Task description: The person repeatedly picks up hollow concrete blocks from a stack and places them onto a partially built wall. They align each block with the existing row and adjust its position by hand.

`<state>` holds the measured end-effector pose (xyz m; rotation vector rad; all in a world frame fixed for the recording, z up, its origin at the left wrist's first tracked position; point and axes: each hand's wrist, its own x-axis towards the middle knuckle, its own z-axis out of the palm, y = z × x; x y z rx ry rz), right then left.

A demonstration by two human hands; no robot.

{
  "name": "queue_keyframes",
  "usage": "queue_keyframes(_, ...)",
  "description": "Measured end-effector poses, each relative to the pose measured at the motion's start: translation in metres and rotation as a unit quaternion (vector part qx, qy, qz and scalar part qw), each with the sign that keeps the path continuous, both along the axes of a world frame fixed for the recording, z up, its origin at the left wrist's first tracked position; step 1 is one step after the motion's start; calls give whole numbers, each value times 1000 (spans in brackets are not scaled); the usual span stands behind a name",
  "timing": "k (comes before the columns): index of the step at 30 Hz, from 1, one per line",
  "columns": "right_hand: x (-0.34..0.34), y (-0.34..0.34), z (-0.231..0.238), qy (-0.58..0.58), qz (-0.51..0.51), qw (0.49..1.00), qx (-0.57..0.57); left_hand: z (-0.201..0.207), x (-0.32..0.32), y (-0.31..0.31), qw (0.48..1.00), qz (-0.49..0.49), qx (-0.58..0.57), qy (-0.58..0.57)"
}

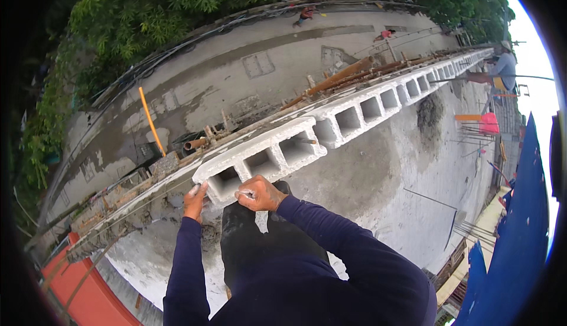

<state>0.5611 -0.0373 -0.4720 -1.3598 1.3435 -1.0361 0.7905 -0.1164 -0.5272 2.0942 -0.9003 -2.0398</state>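
A grey concrete hollow block (260, 159) with open cells facing up lies at the near end of a long row of hollow blocks (369, 108). My left hand (195, 200) is at the block's near left corner, thumb and fingers pressed to its end. Close by, my right hand (261, 193) is closed in a fist at the block's near side. A pale bit shows within its curled fingers, but what it holds is unclear. A thin rod end (307, 141) sticks up in the block's right cell.
A thin string (156, 199) runs along the mortar-topped wall (127, 219) to the left. Pipes and boards (339, 80) lie beyond the blocks, above a street far below. A co-worker (504, 69) is at the row's far end; a blue sheet (512, 231) hangs right.
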Motion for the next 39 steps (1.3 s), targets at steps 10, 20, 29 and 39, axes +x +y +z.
queue_keyframes(10, -129, 95, 34, 444, -224, 857, 132, -61, 16, 1, 999, 11, -51, -3)
queue_keyframes(20, -119, 97, -3, 465, -112, 837, 266, -68, 18, 0, 994, 5, -90, -59)
queue_keyframes(29, -137, 100, -4, 444, -97, 842, 293, -74, 17, 19, 976, -88, -169, -104)
queue_keyframes(39, -184, 67, 18, 477, -25, 822, 312, -69, 46, 67, 964, 109, -165, -176)
